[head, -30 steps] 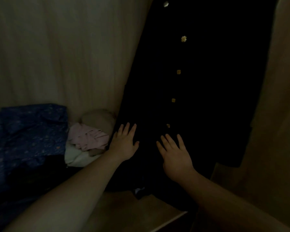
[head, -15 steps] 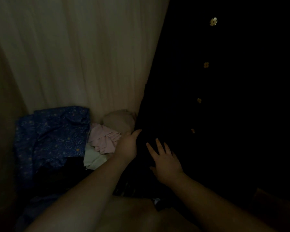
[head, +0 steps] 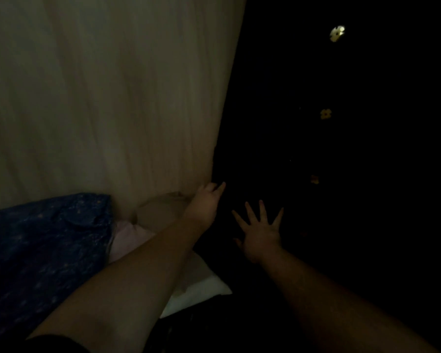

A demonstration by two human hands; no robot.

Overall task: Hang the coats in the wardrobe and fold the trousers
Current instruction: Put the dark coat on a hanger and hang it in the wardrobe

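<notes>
Head view: right hand (head: 261,236), fingers spread wide, steadies the hanging black coat (head: 354,200); left hand (head: 205,203) at its edge, grip unclear.

I have only the head view: it looks forward and down, close inside the dim wardrobe, pale back panel (head: 107,98) at ten o'clock, black coat (head: 354,174) at two.

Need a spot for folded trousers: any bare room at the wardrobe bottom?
None visible: blue patterned garment, pink cloth and white cloth crowd the floor left of the black buttoned coat. Only the pale back panel is bare.
</notes>
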